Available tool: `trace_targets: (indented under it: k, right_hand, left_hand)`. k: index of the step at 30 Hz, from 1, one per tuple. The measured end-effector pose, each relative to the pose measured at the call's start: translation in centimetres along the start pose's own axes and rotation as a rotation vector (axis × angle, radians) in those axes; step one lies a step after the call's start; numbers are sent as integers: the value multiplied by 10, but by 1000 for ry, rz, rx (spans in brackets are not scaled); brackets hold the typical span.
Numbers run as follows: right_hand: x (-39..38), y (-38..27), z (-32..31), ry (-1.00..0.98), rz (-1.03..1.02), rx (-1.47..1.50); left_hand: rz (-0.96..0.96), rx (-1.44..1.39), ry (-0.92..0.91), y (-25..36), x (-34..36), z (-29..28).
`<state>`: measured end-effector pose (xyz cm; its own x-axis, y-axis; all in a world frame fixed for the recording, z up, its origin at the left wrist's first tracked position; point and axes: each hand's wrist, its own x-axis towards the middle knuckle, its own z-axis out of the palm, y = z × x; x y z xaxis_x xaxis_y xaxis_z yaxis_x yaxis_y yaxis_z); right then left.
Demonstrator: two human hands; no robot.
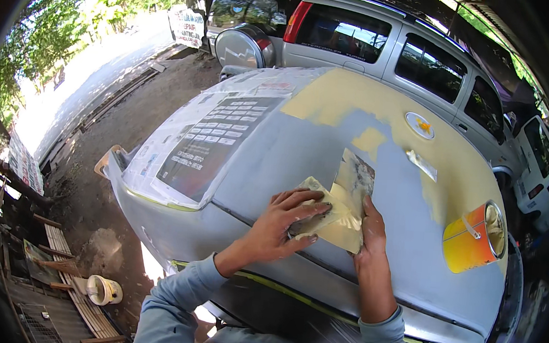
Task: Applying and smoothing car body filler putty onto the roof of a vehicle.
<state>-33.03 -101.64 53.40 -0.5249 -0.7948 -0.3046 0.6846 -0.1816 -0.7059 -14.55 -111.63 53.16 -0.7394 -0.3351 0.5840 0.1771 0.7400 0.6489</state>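
Note:
My left hand (283, 227) grips a flat, thin spreader (314, 221) smeared with cream filler. Its edge lies against the filler (347, 206) on a flat mixing board (356, 171), which has dark stains at its far end. Closed on the board's right edge is my right hand (374, 228). Both tools are held above the grey car panel (261, 170), whose far side carries broad patches of cream filler (352, 90). To the right, a yellow-orange can (465, 241) with a wire handle lies tipped on the panel.
A round white lid (420, 125) with an orange dab and a crumpled tube (422, 165) rest on the panel. Newspaper (213, 134) masks the car's left part. A silver vehicle (366, 66) stands close behind. Planks (65, 252) and a white bucket (104, 290) are at lower left.

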Motion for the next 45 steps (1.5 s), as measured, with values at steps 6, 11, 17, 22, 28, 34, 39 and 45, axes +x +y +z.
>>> trace_targets:
  k: [6,11,17,22,28,34,39,45]
  right_hand:
    - [18,-21,29,115,-10,21]
    - [67,-45,50,-5,-7,-115]
    - [130,-55,79,-57,52,-403]
    - [193,-66,116,-164,-18,-586]
    - [247,-60,165,-665,-425,-1584]
    - [269,-27,163,-1221,-802,-2244]
    - [284,-17,139,-1247,-905,-2280]
    - [285,-17,121,-1172,-778,-2196]
  left_hand:
    - [-13,406,-63,-45,-15,-51]
    - [-86,-219,387,-105,-19,-99]
    - [-243,-655,627,-163,-10,-118]
    - [-160,-1342,770,-182,-18,-119]
    - [-156,-1338,956,-191,-35,-136]
    - [-216,-1347,1213,-189,-36,-140]
    - [-191,-1370,1149,-190,-37,-138]
    - [-216,-1330,1157,-192,-37,-137]
